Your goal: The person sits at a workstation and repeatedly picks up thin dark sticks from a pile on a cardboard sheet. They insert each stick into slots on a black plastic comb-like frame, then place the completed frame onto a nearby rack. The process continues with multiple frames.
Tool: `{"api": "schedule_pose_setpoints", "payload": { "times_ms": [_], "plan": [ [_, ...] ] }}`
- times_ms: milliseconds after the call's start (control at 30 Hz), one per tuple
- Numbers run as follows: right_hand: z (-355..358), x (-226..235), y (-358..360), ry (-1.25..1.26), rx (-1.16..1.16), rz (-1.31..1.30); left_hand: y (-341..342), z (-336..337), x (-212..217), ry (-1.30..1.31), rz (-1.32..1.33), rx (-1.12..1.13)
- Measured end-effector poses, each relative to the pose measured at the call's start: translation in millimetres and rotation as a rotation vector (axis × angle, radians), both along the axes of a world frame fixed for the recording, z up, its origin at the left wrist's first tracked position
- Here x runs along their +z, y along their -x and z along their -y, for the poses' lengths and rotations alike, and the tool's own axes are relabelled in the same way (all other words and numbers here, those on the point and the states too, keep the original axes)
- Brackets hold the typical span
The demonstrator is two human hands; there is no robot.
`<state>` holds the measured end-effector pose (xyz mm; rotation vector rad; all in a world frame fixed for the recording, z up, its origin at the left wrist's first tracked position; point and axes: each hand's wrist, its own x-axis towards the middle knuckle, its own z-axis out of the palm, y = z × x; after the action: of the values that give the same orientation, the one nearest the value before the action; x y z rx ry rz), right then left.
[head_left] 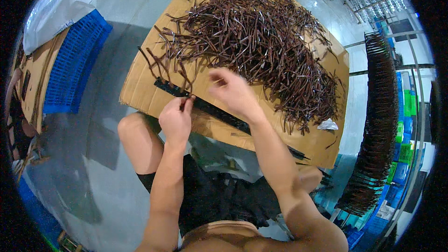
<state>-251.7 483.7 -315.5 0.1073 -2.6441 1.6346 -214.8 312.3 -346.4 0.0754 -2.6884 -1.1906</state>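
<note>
A long black bar (pixel 221 115) lies slantwise along the near edge of a cardboard sheet (pixel 140 88). Several thin brown strips (pixel 161 67) stick out from its left end toward the far side. My left hand (pixel 176 117) is closed in a pinch at the bar's near edge, where one brown strip (pixel 190 85) comes down to the fingertips. Just beyond the bar, my right hand (pixel 232 92) hovers over the cardboard with bent fingers. Motion blurs those fingertips, so whether they hold anything is unclear. Behind both hands spreads a large pile of brown strips (pixel 252 28).
A scrap of white plastic (pixel 327 125) lies at the cardboard's right. On the right hangs a long row of dark strips (pixel 379 112) beside a metal rack with blue and green baskets (pixel 407 151). A blue plastic crate (pixel 77 65) and a white bag (pixel 58 11) are at the left.
</note>
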Motion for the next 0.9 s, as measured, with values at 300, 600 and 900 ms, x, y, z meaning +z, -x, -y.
{"api": "schedule_pose_setpoints", "payload": {
  "times_ms": [300, 600, 900],
  "plan": [
    [-32, 6, 53, -0.554, -0.464, 0.389, -3, -2, -7, -0.183, -0.097, -0.096],
    [-28, 9, 28, -0.444, -0.238, -0.015, 3, 0, -8, -0.146, -0.091, -0.048],
    [-27, -4, 57, -0.763, -0.055, -0.137, 12, 10, -5, -0.165, -0.055, 0.044]
  ]
}}
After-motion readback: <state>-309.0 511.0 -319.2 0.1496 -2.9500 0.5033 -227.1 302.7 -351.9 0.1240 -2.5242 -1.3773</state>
